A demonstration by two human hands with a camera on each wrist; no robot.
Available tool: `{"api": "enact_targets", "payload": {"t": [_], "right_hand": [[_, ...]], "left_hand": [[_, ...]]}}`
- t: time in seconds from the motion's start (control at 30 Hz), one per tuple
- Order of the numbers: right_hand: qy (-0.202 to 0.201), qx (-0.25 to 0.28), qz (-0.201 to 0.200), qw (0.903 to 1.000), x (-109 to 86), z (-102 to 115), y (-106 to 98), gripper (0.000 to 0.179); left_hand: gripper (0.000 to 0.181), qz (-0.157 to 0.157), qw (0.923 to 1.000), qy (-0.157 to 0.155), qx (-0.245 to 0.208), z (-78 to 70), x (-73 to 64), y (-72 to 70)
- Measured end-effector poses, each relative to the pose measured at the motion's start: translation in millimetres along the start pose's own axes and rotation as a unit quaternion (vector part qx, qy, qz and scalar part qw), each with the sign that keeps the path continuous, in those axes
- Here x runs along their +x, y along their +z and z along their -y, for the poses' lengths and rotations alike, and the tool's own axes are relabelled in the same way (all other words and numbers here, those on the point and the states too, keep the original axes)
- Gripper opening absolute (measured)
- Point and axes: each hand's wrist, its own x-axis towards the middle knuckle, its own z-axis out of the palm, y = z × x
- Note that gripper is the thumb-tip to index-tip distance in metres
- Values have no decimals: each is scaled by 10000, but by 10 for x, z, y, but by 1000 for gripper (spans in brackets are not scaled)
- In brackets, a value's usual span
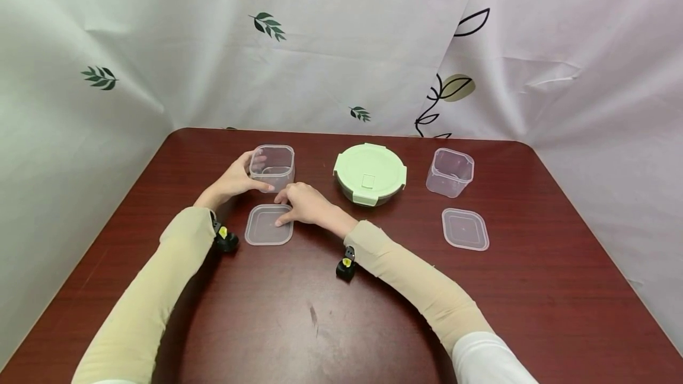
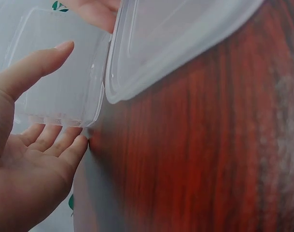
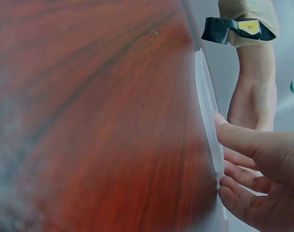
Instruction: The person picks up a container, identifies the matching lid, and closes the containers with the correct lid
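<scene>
A clear square plastic container point(image 1: 274, 181) stands upright at the back left of the table. My left hand point(image 1: 235, 178) is around its left side, the thumb in front and the fingers behind, partly seen through the wall. In front of the container a translucent square lid point(image 1: 262, 229) lies flat. My right hand point(image 1: 305, 203) reaches over the lid's far right corner. In the right wrist view its thumb point(image 3: 236, 136) is right at the lid point(image 3: 207, 116), while the other fingers point(image 3: 236, 191) lie beyond its far edge, loosely bent.
A round bowl with a pale green clip lid point(image 1: 370, 172) stands at the back middle. Farther right is a second clear container point(image 1: 450, 178), with another square lid point(image 1: 465, 230) in front of it. White patterned cloth point(image 1: 341, 46) hangs behind the dark red-brown table point(image 1: 299, 313).
</scene>
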Motion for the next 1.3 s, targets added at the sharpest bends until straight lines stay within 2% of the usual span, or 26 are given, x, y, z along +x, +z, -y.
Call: {"api": "enact_targets", "payload": {"t": [0.4,0.6,0.9,1.3], "right_hand": [[52,169,-30,9998,-51,-32,-55,45],[86,284,-35,9996,-92,-7,-129,46],[80,631,-304,9975,-181,16,-261,22],[19,685,-523,9963,-353,36,-452,20]], "left_hand": [[95,-39,9994,-100,327,-22,-9,26],[94,7,9994,-130,306,-38,-26,34],[91,0,9995,-76,310,-38,-12,55],[94,165,9994,105,272,-44,-30,53]]}}
